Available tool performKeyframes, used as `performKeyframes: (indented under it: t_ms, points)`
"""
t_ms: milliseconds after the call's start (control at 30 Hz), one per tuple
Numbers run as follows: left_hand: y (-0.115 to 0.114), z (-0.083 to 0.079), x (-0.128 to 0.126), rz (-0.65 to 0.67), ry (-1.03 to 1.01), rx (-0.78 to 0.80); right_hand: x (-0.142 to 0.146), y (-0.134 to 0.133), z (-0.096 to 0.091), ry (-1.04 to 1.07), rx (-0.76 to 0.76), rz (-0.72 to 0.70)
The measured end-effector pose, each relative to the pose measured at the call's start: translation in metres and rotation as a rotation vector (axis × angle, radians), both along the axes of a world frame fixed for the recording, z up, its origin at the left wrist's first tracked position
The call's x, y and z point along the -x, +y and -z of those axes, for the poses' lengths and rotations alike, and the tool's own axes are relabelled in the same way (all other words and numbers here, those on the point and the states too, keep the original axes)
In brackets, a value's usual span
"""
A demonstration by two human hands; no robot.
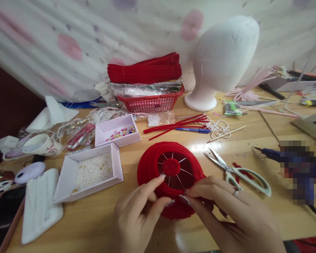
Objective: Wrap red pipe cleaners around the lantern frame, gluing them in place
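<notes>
A round red form (147, 165) wrapped in fuzzy chenille stems rests on the wooden table in front of me. Thin wire spokes run from a small red hub (171, 167) to its ring through the open middle. My left hand (140, 207) grips the near rim, index finger at the inner edge and thumb on the outside. On the near right side, my right hand (223, 207) pinches the same red rim with thumb and index finger. The fingers hide part of the near rim. White-handled scissors (237, 170) lie open just beyond my right hand.
Pearl beads fill a white box (60, 186); another box (101, 130) holds gems. Behind stand a red basket (152, 102) with red stem bundles (144, 70) and a white foam head (226, 56). A blue tool (272, 154), partly pixelated, lies right. Loose red stems (173, 124) lie mid-table.
</notes>
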State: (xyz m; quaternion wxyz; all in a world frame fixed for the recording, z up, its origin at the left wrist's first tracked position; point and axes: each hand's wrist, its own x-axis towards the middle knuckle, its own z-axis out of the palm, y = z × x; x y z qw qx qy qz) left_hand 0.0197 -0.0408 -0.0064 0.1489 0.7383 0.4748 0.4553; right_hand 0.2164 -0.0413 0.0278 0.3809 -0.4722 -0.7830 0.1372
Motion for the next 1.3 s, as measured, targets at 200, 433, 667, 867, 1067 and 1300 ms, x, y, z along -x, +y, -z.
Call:
performKeyframes:
  t_ms: [200,433,667,867,1067,1300]
  points:
    - [0.002,0.003,0.002,-0.051,0.131,-0.046,0.014,-0.001,-0.005,-0.095,0.16,0.104]
    - [0.003,0.007,0.003,0.015,0.112,-0.083,0.015,-0.006,-0.016,-0.114,0.31,0.115]
    - [0.002,-0.002,0.004,0.047,0.197,-0.014,0.012,-0.004,-0.018,-0.092,0.363,0.076]
    - [0.005,-0.014,-0.005,-0.003,0.251,0.028,0.008,-0.005,-0.014,-0.037,0.374,0.054]
    - [0.003,-0.023,-0.008,-0.007,0.289,0.215,-0.003,-0.004,-0.005,-0.024,0.305,-0.001]
    - [0.004,-0.029,-0.012,-0.03,0.421,0.192,-0.006,-0.002,0.001,0.04,0.266,-0.026]
